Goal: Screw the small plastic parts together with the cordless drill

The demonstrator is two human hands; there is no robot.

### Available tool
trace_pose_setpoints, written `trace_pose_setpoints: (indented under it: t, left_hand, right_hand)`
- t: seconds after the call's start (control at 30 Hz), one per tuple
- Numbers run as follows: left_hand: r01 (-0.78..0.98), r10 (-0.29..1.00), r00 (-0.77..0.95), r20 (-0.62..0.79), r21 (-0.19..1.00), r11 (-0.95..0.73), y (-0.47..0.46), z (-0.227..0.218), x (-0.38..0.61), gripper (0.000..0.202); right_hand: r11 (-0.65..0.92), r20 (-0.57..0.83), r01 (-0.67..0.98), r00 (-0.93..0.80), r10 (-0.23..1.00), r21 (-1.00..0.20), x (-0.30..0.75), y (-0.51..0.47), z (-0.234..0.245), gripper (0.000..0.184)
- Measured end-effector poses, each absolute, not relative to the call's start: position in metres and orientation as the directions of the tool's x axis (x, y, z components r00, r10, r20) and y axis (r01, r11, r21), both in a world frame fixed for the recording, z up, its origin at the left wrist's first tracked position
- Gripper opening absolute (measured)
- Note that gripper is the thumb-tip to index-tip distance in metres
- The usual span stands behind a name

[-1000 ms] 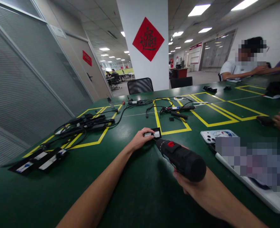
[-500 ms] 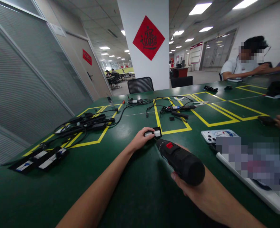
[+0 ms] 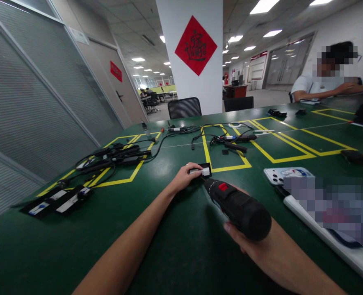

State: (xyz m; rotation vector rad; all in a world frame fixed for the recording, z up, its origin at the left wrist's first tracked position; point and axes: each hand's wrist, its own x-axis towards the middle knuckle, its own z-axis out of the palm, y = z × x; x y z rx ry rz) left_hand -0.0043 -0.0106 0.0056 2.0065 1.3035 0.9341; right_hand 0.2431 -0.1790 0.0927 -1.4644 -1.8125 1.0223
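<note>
In the head view my left hand (image 3: 186,178) is closed on a small black plate (image 3: 209,166) with a white strip (image 3: 206,171) on its face, near the middle of the table. Its fingers press on the strip and hide part of it. My right hand (image 3: 239,239) is wrapped round the handle of a black cordless drill (image 3: 238,208) with a red switch on top. The drill points away from me, its tip down at the plate's near edge beside my left fingers. Whether the bit touches anything, I cannot tell.
Tangled black cables (image 3: 124,155) and two black plates with labels (image 3: 72,200) lie left. Beyond the plate are a cable with a pen-like tool (image 3: 230,138) and black pieces. A phone (image 3: 273,175) and a white-edged device (image 3: 325,241) lie right. A co-worker (image 3: 310,86) sits far right.
The view has shifted slightly, so the table and its things sit a little further right in the picture. Both hands keep their grips, and the drill stays at the plate.
</note>
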Motion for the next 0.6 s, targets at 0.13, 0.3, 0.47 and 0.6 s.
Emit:
trace_pose_setpoints:
  t: [0.13, 0.3, 0.47, 0.6]
  left_hand:
    - [0.509, 0.921, 0.295, 0.254, 0.774, -0.377, -0.0099, 0.0051, -0.0061, 0.028]
    - [0.479, 0.909, 0.315, 0.272, 0.781, -0.400, -0.0093, 0.0055, -0.0081, 0.027]
    - [0.472, 0.908, 0.325, 0.266, 0.786, -0.399, -0.0089, 0.0053, -0.0090, 0.027]
    - [0.473, 0.912, 0.320, 0.257, 0.791, -0.389, -0.0087, 0.0049, -0.0092, 0.027]
  right_hand:
    - [0.067, -0.077, 0.520, -0.251, 0.965, -0.851, 0.2422, -0.1784, 0.0939, 0.059]
    - [0.097, -0.039, 0.553, -0.230, 0.972, -0.828, 0.2416, -0.1761, 0.0968, 0.059]
    - [0.123, -0.005, 0.567, -0.220, 0.975, -0.815, 0.2416, -0.1756, 0.0974, 0.060]
    - [0.134, 0.005, 0.556, -0.227, 0.974, -0.820, 0.2410, -0.1765, 0.0975, 0.055]
